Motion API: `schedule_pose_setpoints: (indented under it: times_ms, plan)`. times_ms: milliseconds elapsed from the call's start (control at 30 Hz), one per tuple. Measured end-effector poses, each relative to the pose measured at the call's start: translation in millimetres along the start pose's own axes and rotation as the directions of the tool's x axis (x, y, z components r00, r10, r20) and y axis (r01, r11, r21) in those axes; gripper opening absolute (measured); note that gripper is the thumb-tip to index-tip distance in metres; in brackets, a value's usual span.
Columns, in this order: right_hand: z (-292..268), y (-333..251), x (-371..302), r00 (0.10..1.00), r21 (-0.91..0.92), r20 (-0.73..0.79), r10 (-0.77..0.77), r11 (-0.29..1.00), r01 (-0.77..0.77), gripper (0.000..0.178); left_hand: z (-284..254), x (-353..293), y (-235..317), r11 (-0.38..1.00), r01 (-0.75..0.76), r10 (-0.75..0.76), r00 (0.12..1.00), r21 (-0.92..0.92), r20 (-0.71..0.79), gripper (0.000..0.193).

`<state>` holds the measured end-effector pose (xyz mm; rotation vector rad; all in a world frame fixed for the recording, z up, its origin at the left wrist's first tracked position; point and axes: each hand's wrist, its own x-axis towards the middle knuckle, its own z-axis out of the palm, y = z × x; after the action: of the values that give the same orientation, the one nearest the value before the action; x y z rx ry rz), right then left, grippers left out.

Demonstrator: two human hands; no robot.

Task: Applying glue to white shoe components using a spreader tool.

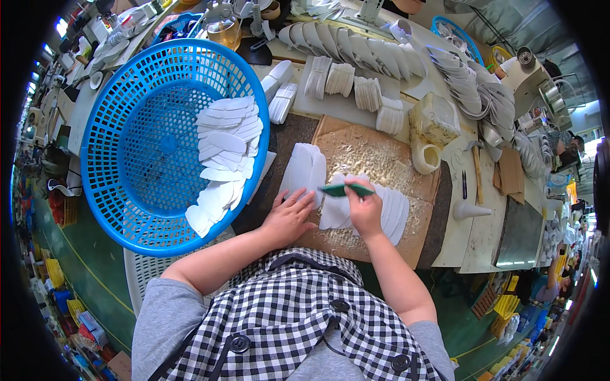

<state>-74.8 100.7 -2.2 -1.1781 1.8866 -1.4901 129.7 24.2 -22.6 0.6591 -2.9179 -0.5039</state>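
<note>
My right hand [365, 213] is closed around a green brush [337, 190], held level over a fanned row of white flat pieces [393, 213] with rounded ends. That row lies overlapped on a glue-crusted cardboard sheet [365, 149] in front of me. My left hand [289, 219] rests flat, fingers apart, its tips touching the near end of a stack of white insole-like pieces [304, 168] left of the row. The brush's tip hovers by the row's left end; whether it touches cannot be made out.
A big blue plastic basket [105, 184] stands at the left, holding white pieces [229, 143]. Behind the cardboard are tied white bundles [340, 78] and curved white parts [356, 51]. A glue-coated container [435, 120], hammer [476, 168], pen [464, 184] and white cone [471, 210] lie rightward.
</note>
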Motion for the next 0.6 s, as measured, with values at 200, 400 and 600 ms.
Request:
schedule_pose_setpoints:
  times_ms: [200, 400, 600]
  plan:
    - [34, 20, 62, 0.957, 0.010, -0.078, -0.280, 0.960, 0.281, 0.019, 1, 14, 2, 0.997, -0.048, 0.053, 0.995, 0.056, -0.085, 0.037]
    - [29, 19, 2, 0.955, -0.237, 0.026, -0.295, 0.926, 0.293, 0.021, -14, 26, -2, 0.976, 0.123, -0.166, 0.956, -0.181, -0.244, 0.031]
    - [18, 6, -30, 0.930, -0.162, 0.200, -0.310, 0.925, 0.343, 0.029, -30, 101, -26, 0.983, 0.179, -0.185, 0.942, -0.046, -0.282, 0.036]
